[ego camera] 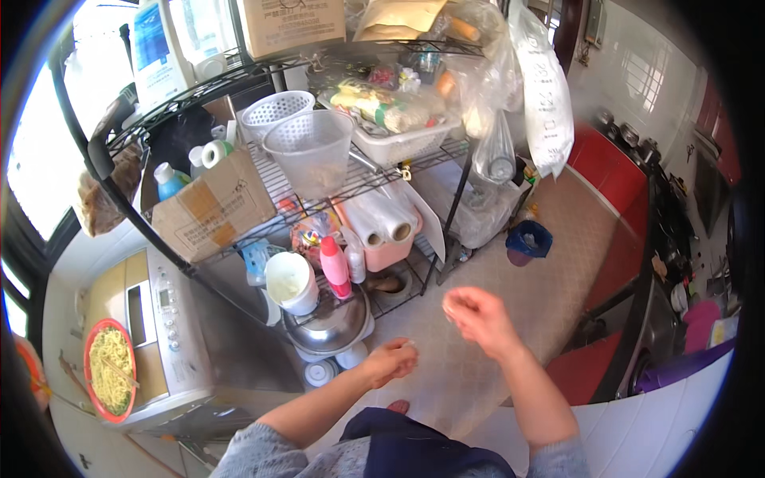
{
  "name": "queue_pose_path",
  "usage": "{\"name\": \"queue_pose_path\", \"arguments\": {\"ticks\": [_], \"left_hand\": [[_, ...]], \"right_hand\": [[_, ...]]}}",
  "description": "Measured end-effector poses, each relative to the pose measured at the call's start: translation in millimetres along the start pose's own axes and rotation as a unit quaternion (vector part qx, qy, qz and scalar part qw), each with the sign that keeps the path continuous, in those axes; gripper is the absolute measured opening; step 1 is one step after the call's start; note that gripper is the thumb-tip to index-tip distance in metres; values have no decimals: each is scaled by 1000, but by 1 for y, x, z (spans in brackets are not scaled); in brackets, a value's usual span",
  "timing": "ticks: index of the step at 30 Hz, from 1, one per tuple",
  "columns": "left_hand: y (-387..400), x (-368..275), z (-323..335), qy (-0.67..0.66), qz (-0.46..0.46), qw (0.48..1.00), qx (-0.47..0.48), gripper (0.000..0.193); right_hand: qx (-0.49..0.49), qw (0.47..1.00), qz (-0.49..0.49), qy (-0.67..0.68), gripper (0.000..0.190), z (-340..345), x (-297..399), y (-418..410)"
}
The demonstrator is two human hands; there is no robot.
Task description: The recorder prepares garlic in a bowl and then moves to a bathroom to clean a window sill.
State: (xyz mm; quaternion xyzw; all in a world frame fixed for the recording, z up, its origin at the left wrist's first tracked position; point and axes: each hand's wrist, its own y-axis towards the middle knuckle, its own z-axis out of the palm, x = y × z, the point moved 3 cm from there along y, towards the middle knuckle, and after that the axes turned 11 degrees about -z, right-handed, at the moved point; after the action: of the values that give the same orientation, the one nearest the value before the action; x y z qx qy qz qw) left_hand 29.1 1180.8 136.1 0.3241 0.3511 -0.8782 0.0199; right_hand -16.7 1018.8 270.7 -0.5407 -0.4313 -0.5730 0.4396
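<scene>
My left hand (395, 361) is held in the air over the tiled floor, to the right of a round steel-lidded pot (327, 334), with its fingers loosely curled. Higher and further right is my right hand (477, 316), its fingers bent inward toward the thumb. Neither hand touches the shelf; whether anything small sits between the fingers is too unclear to tell. On the pot's lid and beside it stand a white tub (293, 284) with pale residue inside and a pink bottle (334, 266).
A black wire rack (227, 299) holds a clear plastic bucket (308, 146), a cardboard box (215, 203) and a white basket (412, 140). At left, a red-rimmed bowl of noodles (110, 370) with chopsticks stands beside a washing machine (179, 334). A lined bin (529, 242) stands on the floor.
</scene>
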Motion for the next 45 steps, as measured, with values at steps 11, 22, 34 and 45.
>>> {"name": "queue_pose_path", "arguments": {"ticks": [11, 22, 34, 45], "left_hand": [[25, -44, -50, -128, 73, 989, -20, 11], [145, -63, 32, -45, -4, 997, 67, 11], [450, -65, 228, 152, -181, 957, 170, 32], [657, -135, 388, -32, -131, 990, 37, 15]], "right_hand": [[-29, 792, -486, -369, 29, 123, 119, 267], [15, 970, -51, -236, 28, -96, -130, 98], [-238, 922, -99, -289, 43, -393, -191, 66], [-289, 897, -90, -321, 24, -641, -185, 171]]}}
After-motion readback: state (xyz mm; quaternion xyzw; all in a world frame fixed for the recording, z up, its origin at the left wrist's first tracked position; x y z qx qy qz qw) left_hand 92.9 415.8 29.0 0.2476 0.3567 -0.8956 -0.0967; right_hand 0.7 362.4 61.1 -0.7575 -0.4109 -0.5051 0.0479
